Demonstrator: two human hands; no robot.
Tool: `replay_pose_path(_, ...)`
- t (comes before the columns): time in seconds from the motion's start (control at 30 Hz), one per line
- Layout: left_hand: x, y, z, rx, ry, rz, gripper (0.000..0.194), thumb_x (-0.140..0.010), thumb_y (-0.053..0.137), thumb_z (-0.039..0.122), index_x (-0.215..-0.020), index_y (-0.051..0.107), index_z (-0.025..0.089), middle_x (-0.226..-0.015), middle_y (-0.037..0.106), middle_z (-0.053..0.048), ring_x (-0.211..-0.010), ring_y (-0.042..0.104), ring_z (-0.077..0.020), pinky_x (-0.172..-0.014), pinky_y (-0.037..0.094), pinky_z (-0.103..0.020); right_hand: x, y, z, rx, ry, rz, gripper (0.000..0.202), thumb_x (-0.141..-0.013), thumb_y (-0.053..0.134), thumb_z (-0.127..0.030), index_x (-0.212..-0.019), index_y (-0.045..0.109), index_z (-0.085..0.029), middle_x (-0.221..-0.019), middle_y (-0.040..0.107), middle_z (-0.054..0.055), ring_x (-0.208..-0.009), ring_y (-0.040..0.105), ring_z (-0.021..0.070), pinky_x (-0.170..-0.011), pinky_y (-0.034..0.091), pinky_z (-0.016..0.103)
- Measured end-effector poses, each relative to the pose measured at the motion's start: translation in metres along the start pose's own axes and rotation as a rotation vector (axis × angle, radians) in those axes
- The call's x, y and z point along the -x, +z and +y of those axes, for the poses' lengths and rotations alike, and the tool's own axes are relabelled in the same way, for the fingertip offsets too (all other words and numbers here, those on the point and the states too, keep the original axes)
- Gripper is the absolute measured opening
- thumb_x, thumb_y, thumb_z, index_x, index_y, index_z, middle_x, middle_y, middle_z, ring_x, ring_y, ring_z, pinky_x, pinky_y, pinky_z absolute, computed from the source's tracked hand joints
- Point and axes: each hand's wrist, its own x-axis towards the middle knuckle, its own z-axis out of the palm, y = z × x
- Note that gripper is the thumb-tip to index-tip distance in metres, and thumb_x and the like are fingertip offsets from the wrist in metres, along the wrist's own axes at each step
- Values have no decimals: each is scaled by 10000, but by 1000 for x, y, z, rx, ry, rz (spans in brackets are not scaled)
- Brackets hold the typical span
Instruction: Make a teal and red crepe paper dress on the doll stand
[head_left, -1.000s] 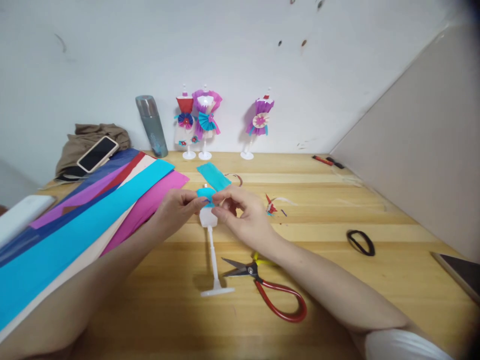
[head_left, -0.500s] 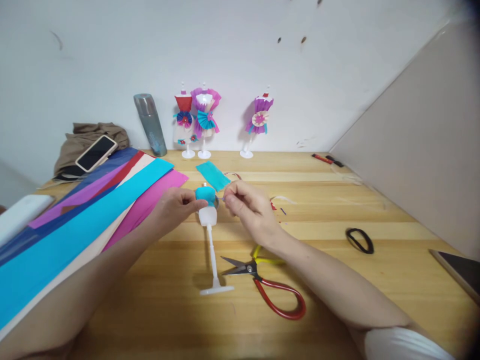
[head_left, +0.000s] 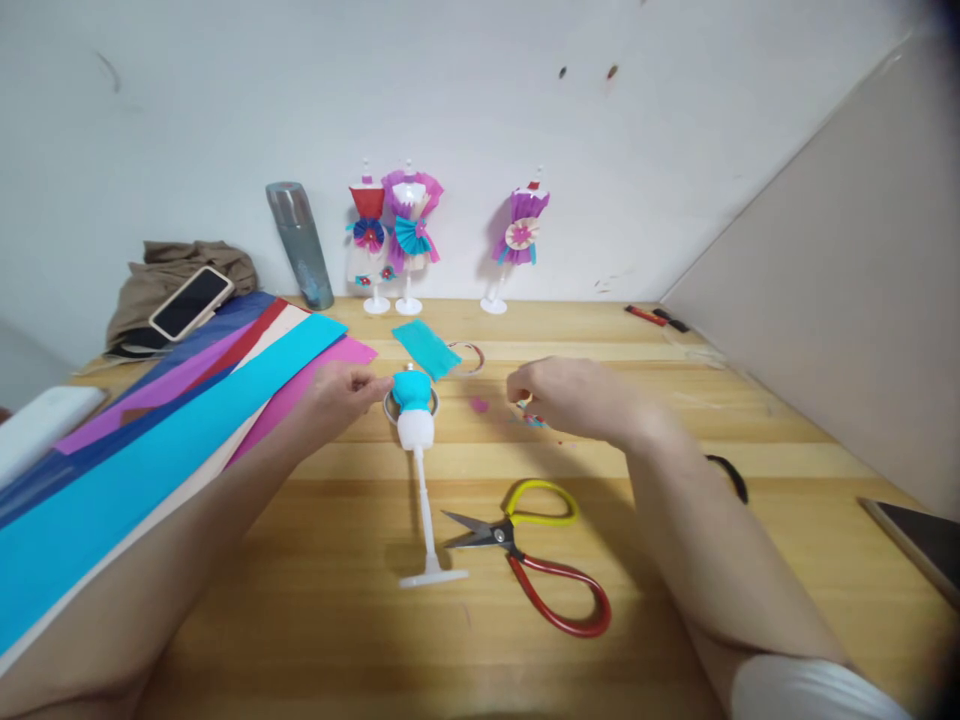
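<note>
A small white mannequin (head_left: 417,430) lies tilted back on the table, its bust wrapped in turquoise paper (head_left: 412,389). A ring-shaped roll (head_left: 390,407) shows beneath its upper part. My left hand (head_left: 341,395) is closed in a pinch, its fingertips at the left edge of the bust; what they pinch is hidden. Off to the right, my right hand (head_left: 559,395) curls down over small coloured scraps (head_left: 531,416). Its fingertips are partly hidden, and I cannot make out what they hold. Scissors (head_left: 501,536) with one yellow and one red handle lie spread right of the mannequin's stand.
Coloured paper sheets (head_left: 187,430) lie at left, with a phone (head_left: 193,303) and brown cloth (head_left: 195,255) behind. A bottle (head_left: 300,245) and several dressed mannequins (head_left: 409,225) stand along the wall. A turquoise piece (head_left: 426,348) and a thin ring (head_left: 471,357) lie behind the mannequin.
My right hand has left the bust and moved right to the scraps. My left hand has drawn back to the left, uncovering the turquoise wrap. The mannequin stays in place.
</note>
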Motion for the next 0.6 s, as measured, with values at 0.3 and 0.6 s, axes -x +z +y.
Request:
replay_pose_path(0.3,-6,-1,-8,-15,-4,11,251,-782,528,401,-675,609,189,-518,512,40,-507,451,-127,-505,315,-257,-6,-6,6,181,170,77,310,-946,525,-319,-895,769,-134,-971,760,164,-889,705,281,-638,400,307)
replay_pose_path(0.6,-6,0,-22,-422,79,-17,361,-905,443,334,-589,542,192,-568,549,-32,-600,515,-163,-562,308,-283,-11,3,13,53,105,92,272,-908,527,-203,-738,734,-159,-769,730,132,-701,651,229,-559,284,310)
